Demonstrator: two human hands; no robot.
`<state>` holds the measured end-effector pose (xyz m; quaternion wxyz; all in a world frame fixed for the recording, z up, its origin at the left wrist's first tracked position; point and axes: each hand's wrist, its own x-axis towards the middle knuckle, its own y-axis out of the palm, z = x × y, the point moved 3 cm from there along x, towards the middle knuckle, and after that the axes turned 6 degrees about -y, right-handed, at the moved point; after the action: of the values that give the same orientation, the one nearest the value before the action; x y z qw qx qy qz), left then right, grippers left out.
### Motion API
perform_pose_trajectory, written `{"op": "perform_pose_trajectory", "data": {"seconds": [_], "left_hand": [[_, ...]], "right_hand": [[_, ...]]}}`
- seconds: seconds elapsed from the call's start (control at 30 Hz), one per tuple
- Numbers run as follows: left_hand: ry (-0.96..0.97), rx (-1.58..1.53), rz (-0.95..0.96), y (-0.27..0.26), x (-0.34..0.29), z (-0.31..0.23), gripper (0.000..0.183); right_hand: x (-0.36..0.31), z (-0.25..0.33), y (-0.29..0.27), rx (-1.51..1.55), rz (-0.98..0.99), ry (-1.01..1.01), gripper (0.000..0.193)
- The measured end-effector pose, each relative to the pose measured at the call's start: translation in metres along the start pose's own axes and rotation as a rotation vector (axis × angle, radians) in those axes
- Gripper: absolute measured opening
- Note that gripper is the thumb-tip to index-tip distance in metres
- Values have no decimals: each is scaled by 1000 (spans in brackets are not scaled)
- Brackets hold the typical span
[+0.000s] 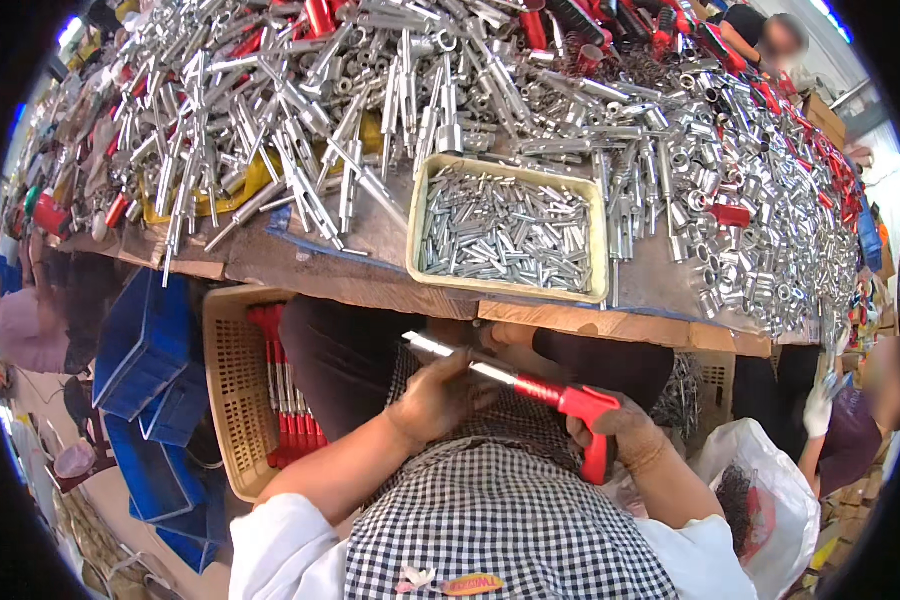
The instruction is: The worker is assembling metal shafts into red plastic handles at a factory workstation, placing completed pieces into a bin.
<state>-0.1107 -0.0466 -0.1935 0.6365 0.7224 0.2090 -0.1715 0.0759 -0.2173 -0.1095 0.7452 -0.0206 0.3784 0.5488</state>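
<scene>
My right hand [627,432] is wrapped round the grip of a red pistol-shaped hand tool [582,402] over my lap. Its red ribbed collar and silver barrel point left, toward my other hand. My left hand [435,398] is closed round a silver metal shaft [427,345], whose end sticks out past the fingers. Those fingers hide whether this shaft and the barrel are one piece. Beyond both hands, on the table's near edge, sits a cream plastic tray [419,225] filled with small silver pins [510,230].
Silver metal shafts [300,170] and short sleeves [760,200] heap across the wooden table [360,275]. A tan basket [232,390] at left holds red-handled tools [295,425], beside blue bins [150,350]. A white sack [760,480] stands right. Other people sit round the table.
</scene>
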Motion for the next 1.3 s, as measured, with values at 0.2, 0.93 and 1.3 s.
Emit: {"op": "perform_pose_trajectory", "data": {"seconds": [0.2,0.93,1.3], "left_hand": [[-134,407,-124,-111,170,61,30],[-159,1562,-27,-109,172,30,47],[-27,1172,-97,-157,218,76,38]], "right_hand": [[78,-54,-8,219,-484,106,21],[137,-85,-20,130,-578,189,17],[129,-78,-23,124,-524,174,19]]}}
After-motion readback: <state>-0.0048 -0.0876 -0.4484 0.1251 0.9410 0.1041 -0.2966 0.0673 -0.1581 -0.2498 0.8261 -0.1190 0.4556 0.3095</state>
